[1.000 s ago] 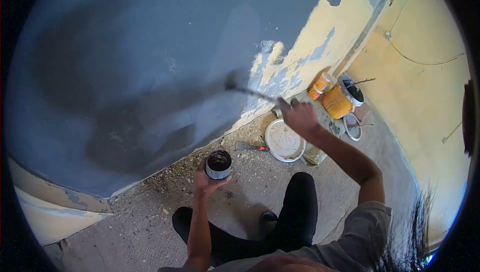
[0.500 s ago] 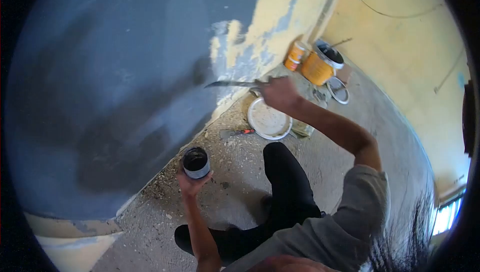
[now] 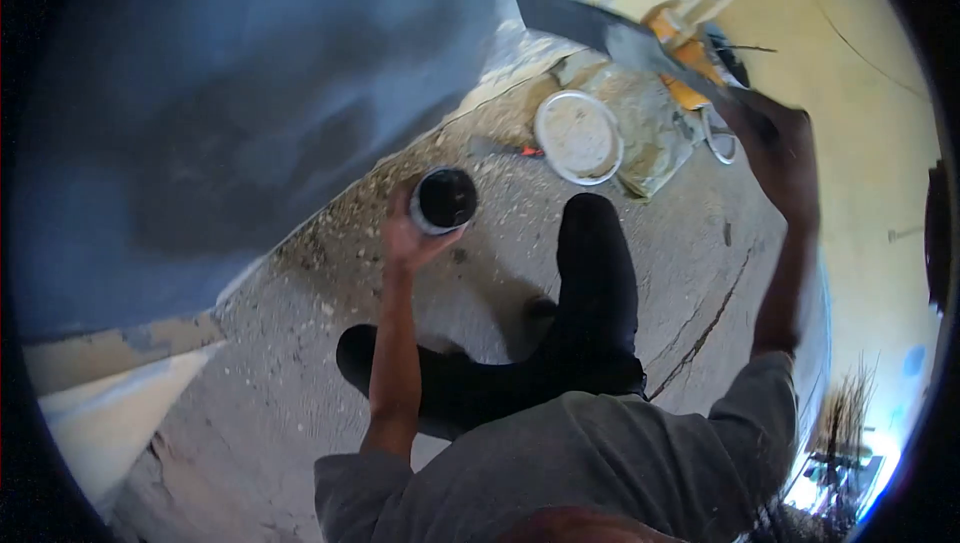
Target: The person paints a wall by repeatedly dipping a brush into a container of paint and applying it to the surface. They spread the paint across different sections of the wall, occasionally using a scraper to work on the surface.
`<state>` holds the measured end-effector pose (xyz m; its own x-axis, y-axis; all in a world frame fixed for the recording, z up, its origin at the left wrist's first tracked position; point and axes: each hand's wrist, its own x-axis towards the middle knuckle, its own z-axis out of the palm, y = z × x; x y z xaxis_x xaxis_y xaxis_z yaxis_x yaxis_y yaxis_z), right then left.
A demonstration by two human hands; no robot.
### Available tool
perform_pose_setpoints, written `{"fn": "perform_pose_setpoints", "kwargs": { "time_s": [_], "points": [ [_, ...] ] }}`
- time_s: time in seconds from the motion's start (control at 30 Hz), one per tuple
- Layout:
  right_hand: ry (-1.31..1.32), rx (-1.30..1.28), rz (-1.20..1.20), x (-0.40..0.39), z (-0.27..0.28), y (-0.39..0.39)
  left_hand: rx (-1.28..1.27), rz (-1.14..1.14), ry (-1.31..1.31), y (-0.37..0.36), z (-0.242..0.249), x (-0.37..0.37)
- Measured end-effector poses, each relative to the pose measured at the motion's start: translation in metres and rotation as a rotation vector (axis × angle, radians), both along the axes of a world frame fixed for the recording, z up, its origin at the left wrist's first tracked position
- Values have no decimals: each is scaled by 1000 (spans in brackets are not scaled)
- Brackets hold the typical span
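Note:
My left hand is wrapped round a small round can with dark stuff inside, its open top facing up toward me. Off to the right and raised, my right hand grips the handle of a wide-bladed putty knife. The blade points left toward the wall, apart from it as far as I can see, and carries a greyish patch near its middle. Slight blur hides the exact finger positions on the handle. The wall is coated dark grey-blue, with damp-looking darker areas.
A round white lid lies on the rough floor, beside a small scraper with a red-and-black handle and a crumpled sheet. Orange containers stand in the corner, partly behind the knife. My dark-clad knees are bent below.
My right hand has swung right and up, carrying the putty knife away from the grey wall. The can in my left hand appears higher and further right. The whole view has shifted.

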<state>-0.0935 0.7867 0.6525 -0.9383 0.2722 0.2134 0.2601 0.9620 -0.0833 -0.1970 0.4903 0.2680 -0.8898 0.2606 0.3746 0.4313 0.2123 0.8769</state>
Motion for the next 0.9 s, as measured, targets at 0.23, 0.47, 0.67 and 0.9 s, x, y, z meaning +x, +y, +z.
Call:
{"fn": "perform_pose_setpoints", "kwargs": {
  "time_s": [0.23,0.47,0.67,0.9],
  "points": [
    [-121,58,434,24,-22,-35,-84,-22,29,5,22,11],
    [-408,292,657,10,-58,-49,16,-237,8,45,6,28],
    [-482,261,778,-12,-127,-71,28,-399,-115,50,19,48],
    [-507,242,772,-15,-171,-78,53,-455,-199,60,8,57]
  ]
}}
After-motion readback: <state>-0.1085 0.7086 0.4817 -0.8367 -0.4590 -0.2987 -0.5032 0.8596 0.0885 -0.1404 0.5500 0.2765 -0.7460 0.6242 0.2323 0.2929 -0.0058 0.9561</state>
